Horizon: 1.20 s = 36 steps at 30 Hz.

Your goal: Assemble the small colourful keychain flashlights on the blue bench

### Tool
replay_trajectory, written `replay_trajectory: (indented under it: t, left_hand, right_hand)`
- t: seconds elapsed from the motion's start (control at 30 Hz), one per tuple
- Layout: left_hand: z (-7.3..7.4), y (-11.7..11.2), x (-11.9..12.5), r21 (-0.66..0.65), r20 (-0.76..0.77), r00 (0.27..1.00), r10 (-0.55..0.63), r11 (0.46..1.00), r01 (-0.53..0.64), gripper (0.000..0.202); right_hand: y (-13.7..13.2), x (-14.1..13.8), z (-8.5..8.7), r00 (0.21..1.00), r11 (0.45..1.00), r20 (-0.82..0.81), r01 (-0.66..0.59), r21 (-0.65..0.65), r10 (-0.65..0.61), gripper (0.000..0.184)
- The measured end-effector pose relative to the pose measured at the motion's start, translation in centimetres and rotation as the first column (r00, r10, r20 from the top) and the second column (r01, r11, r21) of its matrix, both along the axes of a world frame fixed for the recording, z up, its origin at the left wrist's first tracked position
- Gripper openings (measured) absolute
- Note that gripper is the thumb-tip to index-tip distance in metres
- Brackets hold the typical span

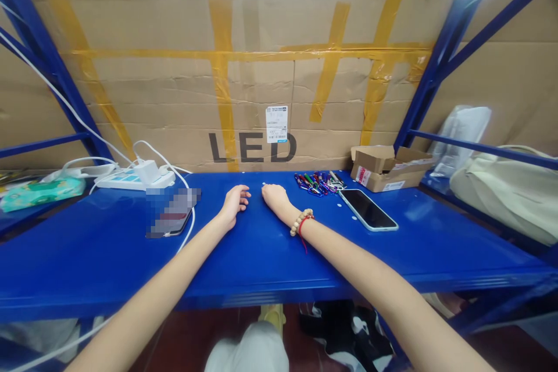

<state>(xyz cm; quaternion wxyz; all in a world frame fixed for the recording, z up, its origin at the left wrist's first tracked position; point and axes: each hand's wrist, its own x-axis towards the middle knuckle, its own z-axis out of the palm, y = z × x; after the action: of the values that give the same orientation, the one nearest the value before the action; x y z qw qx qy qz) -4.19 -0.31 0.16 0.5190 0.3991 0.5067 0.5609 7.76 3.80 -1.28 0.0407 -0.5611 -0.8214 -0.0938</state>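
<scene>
Both my hands rest on the blue metal shelf [270, 256], close together near its middle. My left hand [235, 200] lies with fingers loosely curled, holding nothing. My right hand [274, 196] is curled into a loose fist, with a bead bracelet and a red string on its wrist; nothing shows in it. A pile of small coloured clips [318, 182] lies just right of my right hand. A dark phone [368, 209] lies face up further right. Another phone [171, 215] on a white cable lies left of my left hand.
A taped cardboard sheet marked LED [253, 99] forms the back wall. A white power strip with charger [135, 177] sits back left, beside a green tissue pack [41, 192]. An open small carton [387, 168] stands back right. A cream bag [505, 192] lies far right. Blue rack posts flank the shelf.
</scene>
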Motion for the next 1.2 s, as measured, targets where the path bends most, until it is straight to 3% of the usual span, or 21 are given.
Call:
replay_trajectory:
  t: [0.2, 0.8, 1.2]
  left_hand:
    - [0.0, 0.1, -0.5, 0.013, 0.026, 0.999, 0.03, 0.999, -0.031, 0.018]
    - [-0.1, 0.7, -1.0, 0.024, 0.033, 0.999, 0.037, 0.999, -0.037, 0.019]
    - [-0.3, 0.7, -0.8, 0.006, 0.018, 0.999, 0.034, 0.999, -0.034, 0.017]
  right_hand:
    - [0.1, 0.4, 0.2, 0.998, 0.999, -0.047, 0.039, 0.02, -0.038, 0.027]
    - [-1.4, 1.1, 0.1, 0.98, 0.986, -0.121, 0.163, 0.031, -0.158, 0.031]
    - [-0.5, 1.9, 0.2, 1.0, 1.0, -0.026, -0.016, 0.023, 0.016, 0.034]
